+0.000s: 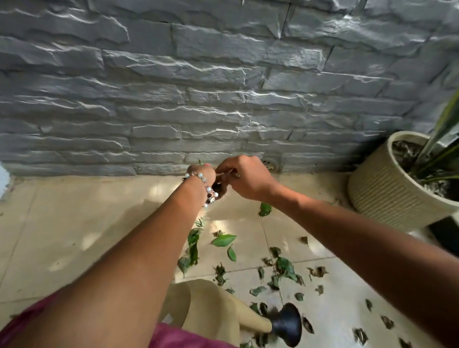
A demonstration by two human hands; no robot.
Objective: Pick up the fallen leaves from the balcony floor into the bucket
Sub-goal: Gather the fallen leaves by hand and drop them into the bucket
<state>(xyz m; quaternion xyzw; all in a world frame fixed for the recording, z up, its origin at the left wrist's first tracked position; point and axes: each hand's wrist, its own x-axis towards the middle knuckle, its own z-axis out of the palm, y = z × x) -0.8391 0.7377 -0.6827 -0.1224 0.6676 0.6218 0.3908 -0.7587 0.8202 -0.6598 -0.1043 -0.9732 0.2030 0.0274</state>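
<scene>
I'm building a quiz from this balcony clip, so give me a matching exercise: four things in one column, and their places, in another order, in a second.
Things:
1. plant pot
2. bracelet
3. floor drain
4. fallen leaves

Places:
A. on the left wrist
B. scattered over the floor tiles
C. at the foot of the stone wall, just beyond the hands
D. standing on the floor at the right

Pairs: 1-D, 2-A, 3-C, 4-B
</scene>
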